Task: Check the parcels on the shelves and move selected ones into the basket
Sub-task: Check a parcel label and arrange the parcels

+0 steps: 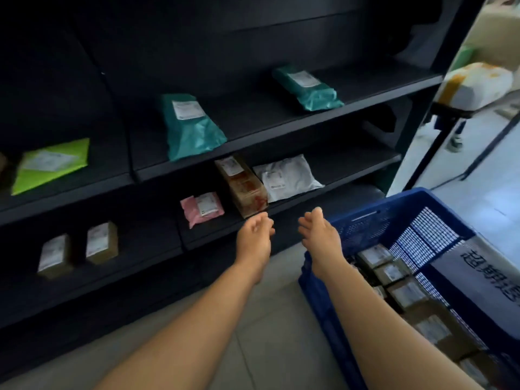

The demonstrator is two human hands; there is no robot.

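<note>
Dark shelves (253, 130) | hands empty, apparently loosely open: left (254, 235), right (318, 230) | blue basket (365, 220) beside

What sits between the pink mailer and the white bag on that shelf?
A long brown cardboard box with a label, lying between the pink mailer and the white bag, as the head view shows.

I'm standing in a parcel depot or pickup point, some kind of storeroom for deliveries. In front of me run dark metal shelves (253, 130) holding labelled mail: teal poly mailers (191, 128), a lime green envelope (50, 164), a pink bag (201, 208), small cardboard boxes (101, 243). Beside me a blue plastic basket (374, 218) holds more labelled boxes. Pale floor tiles (270, 327) lie underfoot, and another rack at right carries a bulky taped parcel (475, 85).
</note>
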